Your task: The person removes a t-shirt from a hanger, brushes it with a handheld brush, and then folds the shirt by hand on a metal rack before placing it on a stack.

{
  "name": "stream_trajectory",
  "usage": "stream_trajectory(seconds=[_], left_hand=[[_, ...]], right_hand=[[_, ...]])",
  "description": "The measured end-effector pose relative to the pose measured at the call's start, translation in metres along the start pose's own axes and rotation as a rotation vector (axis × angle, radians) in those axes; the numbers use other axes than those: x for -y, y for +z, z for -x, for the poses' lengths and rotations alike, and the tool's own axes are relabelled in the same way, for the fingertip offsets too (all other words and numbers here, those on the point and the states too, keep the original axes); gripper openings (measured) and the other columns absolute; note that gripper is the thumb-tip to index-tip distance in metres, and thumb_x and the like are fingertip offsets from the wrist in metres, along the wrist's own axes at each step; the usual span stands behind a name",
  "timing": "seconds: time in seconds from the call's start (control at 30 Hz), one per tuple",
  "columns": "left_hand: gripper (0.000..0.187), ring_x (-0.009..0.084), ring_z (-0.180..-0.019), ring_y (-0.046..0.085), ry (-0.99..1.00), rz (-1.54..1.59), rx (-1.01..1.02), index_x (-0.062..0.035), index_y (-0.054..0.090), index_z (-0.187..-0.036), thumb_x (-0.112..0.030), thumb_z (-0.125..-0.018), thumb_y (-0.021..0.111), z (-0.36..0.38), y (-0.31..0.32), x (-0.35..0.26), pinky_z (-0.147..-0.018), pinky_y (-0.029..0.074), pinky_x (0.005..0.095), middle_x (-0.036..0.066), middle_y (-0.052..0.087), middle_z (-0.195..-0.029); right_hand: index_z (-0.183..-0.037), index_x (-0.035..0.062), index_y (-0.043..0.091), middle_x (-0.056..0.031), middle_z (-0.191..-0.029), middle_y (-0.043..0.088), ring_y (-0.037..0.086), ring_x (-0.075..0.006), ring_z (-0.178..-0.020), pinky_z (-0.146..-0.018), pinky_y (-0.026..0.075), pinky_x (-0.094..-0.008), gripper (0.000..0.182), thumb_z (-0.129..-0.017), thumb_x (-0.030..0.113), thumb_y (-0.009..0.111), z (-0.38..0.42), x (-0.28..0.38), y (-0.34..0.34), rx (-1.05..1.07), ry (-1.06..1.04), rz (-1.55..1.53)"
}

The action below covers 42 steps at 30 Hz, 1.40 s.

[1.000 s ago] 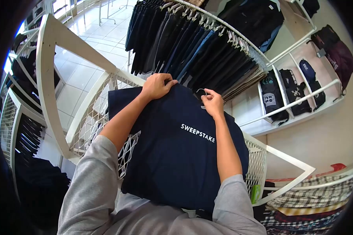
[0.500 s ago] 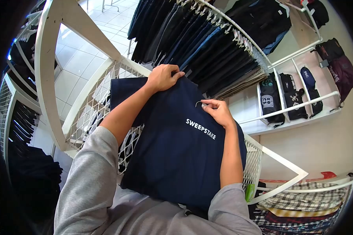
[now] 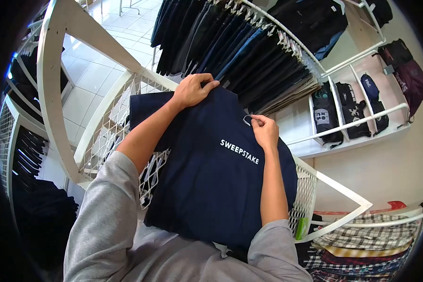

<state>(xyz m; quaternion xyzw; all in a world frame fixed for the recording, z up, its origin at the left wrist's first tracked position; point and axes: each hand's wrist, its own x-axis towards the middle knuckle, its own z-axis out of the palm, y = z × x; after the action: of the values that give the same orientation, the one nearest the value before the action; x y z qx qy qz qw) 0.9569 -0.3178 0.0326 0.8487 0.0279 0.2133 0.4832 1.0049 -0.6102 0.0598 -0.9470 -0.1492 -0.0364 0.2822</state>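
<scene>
One navy T-shirt, white SWEEPSTAKE lettering on its front: lies spread before me, over a white mesh basket. My left hand: narrow, pinches the shirt's upper edge near a sleeve. My right hand: holds a curved hanger hook between thumb and fingers, beside the shirt's upper edge. Beyond: dark trousers, hung in a row. To the right: printed black bags; nearer me, checked garments.
</scene>
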Motion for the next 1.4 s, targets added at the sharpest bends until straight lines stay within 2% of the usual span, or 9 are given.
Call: stream_trajectory(seconds=[0.2,0.4,0.5,0.6,0.73,0.87,1.0,1.13,1.4], left_hand=[[0.036,0.0323,-0.082,0.069,0.039,0.012,-0.003,-0.0034,0.074,-0.097,-0.038,-0.100,0.063,-0.001,0.002,0.001,-0.076,0.052,0.0406,0.016,0.073,-0.088],[0.037,0.0336,-0.080,0.069,0.032,-0.053,-0.027,-0.0027,0.074,-0.097,-0.038,-0.100,0.064,-0.001,0.003,0.002,-0.074,0.052,0.0417,0.018,0.072,-0.087],[0.038,0.0380,-0.085,0.070,-0.011,-0.063,-0.025,-0.0045,0.074,-0.098,-0.042,-0.099,0.064,-0.002,0.002,0.002,-0.079,0.052,0.0447,0.019,0.072,-0.087],[0.038,0.0387,-0.084,0.070,0.002,-0.067,-0.029,-0.0041,0.074,-0.097,-0.041,-0.099,0.065,-0.002,0.003,0.003,-0.078,0.052,0.0450,0.020,0.072,-0.086],[0.037,0.0395,-0.084,0.070,0.008,-0.085,-0.058,-0.0034,0.074,-0.097,-0.040,-0.098,0.066,-0.003,0.004,0.005,-0.077,0.052,0.0452,0.021,0.071,-0.085],[0.037,0.0403,-0.082,0.070,0.012,-0.090,-0.057,-0.0019,0.073,-0.095,-0.038,-0.098,0.066,-0.002,0.003,0.001,-0.074,0.052,0.0451,0.023,0.070,-0.083],[0.037,0.0300,-0.064,0.064,0.061,-0.096,-0.088,0.0022,0.070,-0.092,-0.034,-0.100,0.066,-0.001,0.005,0.002,-0.063,0.047,0.0401,0.021,0.066,-0.077],[0.037,0.0400,-0.077,0.069,0.061,-0.116,-0.071,0.0007,0.072,-0.093,-0.035,-0.098,0.066,-0.003,0.005,0.003,-0.070,0.051,0.0447,0.024,0.069,-0.080],[0.037,0.0325,-0.065,0.065,0.104,-0.104,-0.085,0.0034,0.070,-0.091,-0.033,-0.098,0.067,-0.005,0.008,0.009,-0.065,0.048,0.0405,0.021,0.066,-0.074]], right_hand=[[-0.104,0.0119,0.081,-0.0122,-0.085,0.077,0.074,-0.0296,-0.081,-0.077,0.057,-0.0385,0.022,-0.089,0.022,0.069,0.003,-0.003,0.003,-0.025,-0.030,0.079],[-0.098,0.0031,0.079,-0.0103,-0.096,0.076,0.071,-0.0270,-0.087,-0.083,0.053,-0.0375,0.027,-0.094,0.024,0.063,0.024,0.003,-0.009,0.245,-0.205,-0.212],[-0.090,0.0024,0.079,-0.0076,-0.116,0.072,0.060,-0.0244,-0.120,-0.109,0.034,-0.0384,0.049,-0.103,0.043,0.054,0.034,0.006,-0.010,0.306,-0.295,-0.152],[-0.090,0.0025,0.080,-0.0089,-0.120,0.071,0.058,-0.0255,-0.123,-0.113,0.029,-0.0400,0.056,-0.105,0.049,0.052,0.042,0.001,-0.013,0.191,-0.450,-0.019],[-0.101,0.0055,0.079,-0.0146,-0.130,0.066,0.061,-0.0358,-0.119,-0.103,0.046,-0.0455,0.039,-0.102,0.040,0.061,0.051,-0.028,-0.038,-0.082,-0.225,-0.101],[-0.120,0.0069,0.073,-0.0192,-0.127,0.065,0.060,-0.0383,-0.121,-0.105,0.046,-0.0473,0.042,-0.094,0.040,0.071,0.087,-0.107,-0.067,-0.149,0.171,0.391],[-0.118,0.0058,0.074,-0.0210,-0.122,0.066,0.060,-0.0401,-0.119,-0.103,0.048,-0.0485,0.041,-0.093,0.039,0.071,0.127,-0.111,-0.083,-0.178,0.314,0.430],[-0.113,0.0048,0.075,-0.0232,-0.115,0.067,0.064,-0.0416,-0.109,-0.098,0.050,-0.0502,0.041,-0.092,0.040,0.072,0.148,-0.102,-0.086,-0.219,0.312,0.364],[-0.100,0.0030,0.075,-0.0183,-0.093,0.072,0.068,-0.0393,-0.092,-0.085,0.052,-0.0491,0.017,-0.090,0.017,0.074,0.166,-0.123,-0.099,-0.220,0.471,0.166]])
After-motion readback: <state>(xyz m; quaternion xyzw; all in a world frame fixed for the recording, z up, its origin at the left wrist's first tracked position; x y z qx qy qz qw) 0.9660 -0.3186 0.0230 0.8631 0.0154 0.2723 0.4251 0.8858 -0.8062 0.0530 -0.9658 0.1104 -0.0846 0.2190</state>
